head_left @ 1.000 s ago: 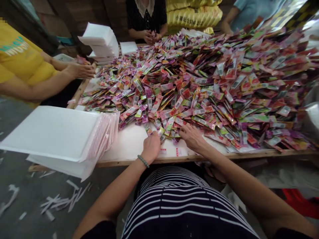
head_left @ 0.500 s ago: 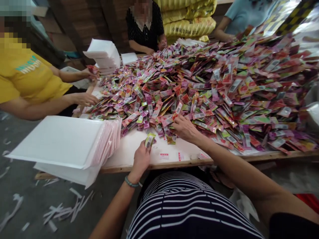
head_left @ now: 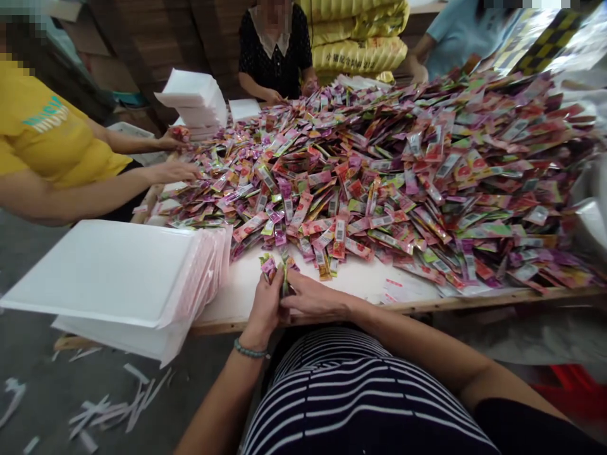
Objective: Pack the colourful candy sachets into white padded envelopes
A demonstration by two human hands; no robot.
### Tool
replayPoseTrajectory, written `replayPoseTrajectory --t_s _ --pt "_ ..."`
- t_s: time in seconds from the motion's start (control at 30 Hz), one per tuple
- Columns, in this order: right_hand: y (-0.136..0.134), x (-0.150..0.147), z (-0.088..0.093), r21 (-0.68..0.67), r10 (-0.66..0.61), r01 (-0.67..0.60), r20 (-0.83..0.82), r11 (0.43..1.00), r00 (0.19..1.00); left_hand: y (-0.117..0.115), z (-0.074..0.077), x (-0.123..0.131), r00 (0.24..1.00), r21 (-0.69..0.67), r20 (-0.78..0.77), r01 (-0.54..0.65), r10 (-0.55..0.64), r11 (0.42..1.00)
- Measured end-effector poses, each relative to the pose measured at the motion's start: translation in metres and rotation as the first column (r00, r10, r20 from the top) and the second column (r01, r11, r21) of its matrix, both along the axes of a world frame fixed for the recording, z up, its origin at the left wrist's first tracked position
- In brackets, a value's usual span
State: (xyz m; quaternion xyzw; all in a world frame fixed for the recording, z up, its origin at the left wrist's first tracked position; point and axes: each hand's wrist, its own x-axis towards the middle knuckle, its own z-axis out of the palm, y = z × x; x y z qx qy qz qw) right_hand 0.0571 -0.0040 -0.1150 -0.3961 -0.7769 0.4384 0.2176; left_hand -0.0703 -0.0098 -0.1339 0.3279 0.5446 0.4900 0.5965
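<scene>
"Firstly, where are the small sachets [head_left: 269, 266], and how is the grip?"

"They are in both hands, by the near edge of the bench [head_left: 237, 287], somewhat left of its middle. The left hand [head_left: 265, 303] pinches some between thumb and fingers, and the right hand [head_left: 315, 297] is closed on them from the other side. How many they are, I cannot tell."

"And how will they handle, in your opinion?"

"I suppose they are very light, and the shiny film is probably slippery, so one could slide out of the bunch. They look thin and flexible. It seems best to hold them by the flat faces, without too much force."

"What is around?"

"A big heap [head_left: 403, 170] of similar sachets spreads toward the far edge and the right side. Padded envelopes [head_left: 99, 272] lie at the near left corner and stick out over it, so they limit the room there. At the left edge, a person in a yellow shirt [head_left: 61, 139] reaches to the heap."
</scene>
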Motion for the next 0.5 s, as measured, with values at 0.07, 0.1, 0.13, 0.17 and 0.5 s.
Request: replayPoseTrajectory --t_s 0.07,0.1,0.13,0.17,0.5 --pt "0.008 0.011 0.001 0.113 0.096 -0.104 0.076 0.988 0.992 0.004 -0.002 -0.004 0.999 -0.016 -0.031 0.022 -0.022 1.0" --pt "0.012 0.015 0.002 0.183 0.097 -0.123 0.142 0.975 0.985 0.007 -0.003 -0.004 0.998 -0.022 -0.049 0.043 -0.044 0.999" --pt "0.016 0.019 0.001 0.25 0.075 -0.126 0.203 0.96 0.976 0.01 -0.003 -0.002 0.996 -0.029 -0.062 0.064 -0.065 0.998" --pt "0.02 0.022 0.001 0.305 0.04 -0.119 0.255 0.945 0.966 0.013 -0.003 0.001 0.995 -0.036 -0.066 0.077 -0.079 0.996" --pt "0.035 0.066 -0.002 0.407 0.018 -0.126 0.259 0.905 0.966 0.004 0.023 0.003 0.927 -0.155 -0.213 0.281 -0.31 0.947"
